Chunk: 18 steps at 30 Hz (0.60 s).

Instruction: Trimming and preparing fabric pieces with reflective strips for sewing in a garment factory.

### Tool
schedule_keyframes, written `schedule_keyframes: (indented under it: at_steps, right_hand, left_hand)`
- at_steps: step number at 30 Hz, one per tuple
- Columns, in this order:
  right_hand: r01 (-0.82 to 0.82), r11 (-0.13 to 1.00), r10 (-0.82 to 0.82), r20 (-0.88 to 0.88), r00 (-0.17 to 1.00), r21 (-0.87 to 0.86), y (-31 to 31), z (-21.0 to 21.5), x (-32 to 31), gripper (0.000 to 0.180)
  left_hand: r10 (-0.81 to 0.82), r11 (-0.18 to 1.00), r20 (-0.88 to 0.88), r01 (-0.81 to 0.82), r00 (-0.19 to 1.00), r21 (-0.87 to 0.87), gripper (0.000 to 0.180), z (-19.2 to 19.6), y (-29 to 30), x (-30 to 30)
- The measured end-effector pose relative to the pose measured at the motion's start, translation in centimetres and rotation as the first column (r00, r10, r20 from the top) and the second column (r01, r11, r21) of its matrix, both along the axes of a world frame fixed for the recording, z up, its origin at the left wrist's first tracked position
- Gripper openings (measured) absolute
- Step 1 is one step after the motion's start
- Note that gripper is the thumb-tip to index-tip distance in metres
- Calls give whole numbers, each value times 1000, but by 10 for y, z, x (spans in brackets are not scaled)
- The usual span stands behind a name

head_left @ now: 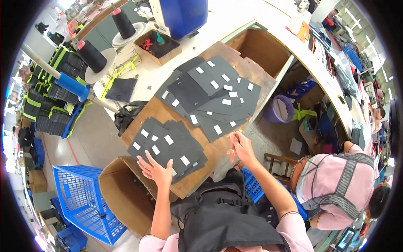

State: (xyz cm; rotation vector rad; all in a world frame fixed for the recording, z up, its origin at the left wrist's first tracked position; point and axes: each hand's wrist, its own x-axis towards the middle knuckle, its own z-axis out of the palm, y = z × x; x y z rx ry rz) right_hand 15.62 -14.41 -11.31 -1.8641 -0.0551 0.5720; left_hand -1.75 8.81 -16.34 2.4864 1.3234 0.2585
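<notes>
My left hand (156, 169) is open, its fingers spread over the lower left pile of dark grey fabric pieces (184, 140) with white labels. Whether it touches the pile I cannot tell. Near the board's front right edge, my right hand (243, 148) is closed on what looks like small scissors with orange-red handles (231, 154); their blades are hidden. Farther back, a larger pile of dark fabric pieces (189, 90) lies fanned out, also with white labels. Both piles rest on a brown wooden board (145, 112).
Thread cones (91, 56) and a box with red bits (157, 48) stand at the back left. A cardboard box (119, 189) and blue crate (84, 197) are at lower left. A purple bin (279, 110) sits right; a person (336, 185) sits nearby.
</notes>
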Motion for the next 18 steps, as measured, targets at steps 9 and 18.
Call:
schedule_keyframes:
  at_steps: [9,18]
  right_hand:
    - [-25,895,294,548,783,-445,93,-38,129,33]
    - [-66,545,694,405,596,-836,109,-77,186,22]
  left_hand:
    - [-174,790,504,426,846,-441,50,4,51,184]
    - [94,989,242,-63,966,-136,91,-34,21,254]
